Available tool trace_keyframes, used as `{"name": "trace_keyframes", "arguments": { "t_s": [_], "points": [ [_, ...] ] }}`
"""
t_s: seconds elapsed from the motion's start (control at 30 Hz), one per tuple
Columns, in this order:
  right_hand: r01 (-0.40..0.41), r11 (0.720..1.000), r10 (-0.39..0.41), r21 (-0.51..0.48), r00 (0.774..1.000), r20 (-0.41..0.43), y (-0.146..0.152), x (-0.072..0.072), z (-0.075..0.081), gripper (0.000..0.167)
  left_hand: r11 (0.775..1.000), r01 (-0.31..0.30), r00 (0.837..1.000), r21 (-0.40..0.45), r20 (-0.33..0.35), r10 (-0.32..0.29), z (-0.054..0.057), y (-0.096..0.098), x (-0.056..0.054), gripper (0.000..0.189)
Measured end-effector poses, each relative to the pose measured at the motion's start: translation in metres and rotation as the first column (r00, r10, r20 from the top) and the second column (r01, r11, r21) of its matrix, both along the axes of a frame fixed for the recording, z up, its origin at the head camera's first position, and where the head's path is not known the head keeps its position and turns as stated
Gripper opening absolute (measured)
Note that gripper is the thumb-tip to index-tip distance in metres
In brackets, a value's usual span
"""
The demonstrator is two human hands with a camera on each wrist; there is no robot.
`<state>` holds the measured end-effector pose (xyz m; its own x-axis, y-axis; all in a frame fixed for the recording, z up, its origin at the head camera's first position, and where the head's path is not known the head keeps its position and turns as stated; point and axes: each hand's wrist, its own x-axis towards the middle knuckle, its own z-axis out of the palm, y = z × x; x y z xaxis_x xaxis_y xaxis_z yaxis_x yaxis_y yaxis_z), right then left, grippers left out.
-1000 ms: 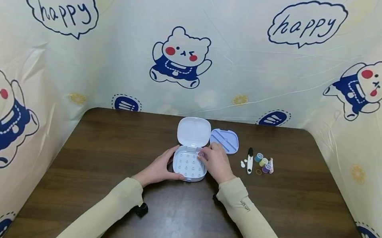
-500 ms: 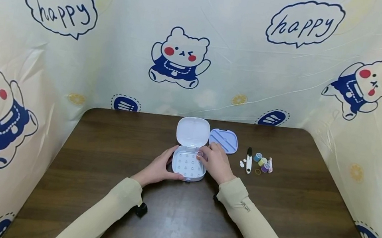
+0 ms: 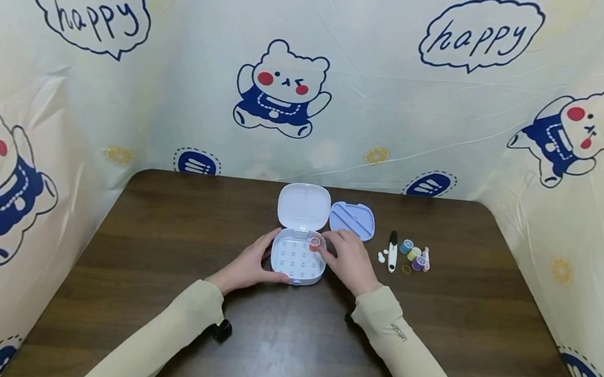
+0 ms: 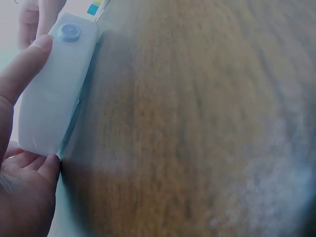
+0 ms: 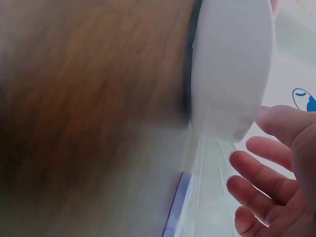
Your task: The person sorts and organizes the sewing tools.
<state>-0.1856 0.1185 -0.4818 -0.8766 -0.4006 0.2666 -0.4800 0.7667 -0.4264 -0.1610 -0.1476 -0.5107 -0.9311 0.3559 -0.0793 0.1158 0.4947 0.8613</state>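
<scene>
orange spool, upright in the far right corner of the open box; the right hand, the nearer, lies just right of it, fingers loosely parted, contact uncertain. the left hand grips the box from the left, thumb at front.

Left hand in a wide grip, right hand loose-fingered.
</scene>
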Motion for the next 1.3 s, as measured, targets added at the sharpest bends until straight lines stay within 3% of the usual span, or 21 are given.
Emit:
{"name": "trace_keyframes", "arguments": {
  "t_s": [0.43, 0.8, 1.1, 1.3],
  "points": [
    [0.039, 0.999, -0.04, -0.031, 0.999, -0.033, 0.035, 0.007, 0.002, 0.028, 1.0, 0.01, 1.0, -0.003, -0.003, -0.01, 0.0, 0.001, -0.001, 0.12],
    [0.123, 0.99, -0.116, -0.074, 0.988, 0.1, 0.06, 0.019, 0.004, 0.034, 1.0, 0.01, 1.0, -0.027, -0.005, -0.01, -0.001, -0.002, 0.0, 0.118],
    [0.158, 0.984, -0.153, -0.078, 0.986, 0.065, 0.081, 0.022, 0.003, 0.033, 0.999, 0.01, 1.0, -0.033, -0.006, -0.01, 0.0, -0.002, 0.0, 0.118],
    [0.148, 0.985, -0.152, -0.086, 0.988, -0.042, 0.095, 0.022, 0.003, 0.028, 1.0, 0.01, 1.0, -0.029, 0.0, -0.01, 0.002, -0.002, -0.001, 0.117]
  ]
}}
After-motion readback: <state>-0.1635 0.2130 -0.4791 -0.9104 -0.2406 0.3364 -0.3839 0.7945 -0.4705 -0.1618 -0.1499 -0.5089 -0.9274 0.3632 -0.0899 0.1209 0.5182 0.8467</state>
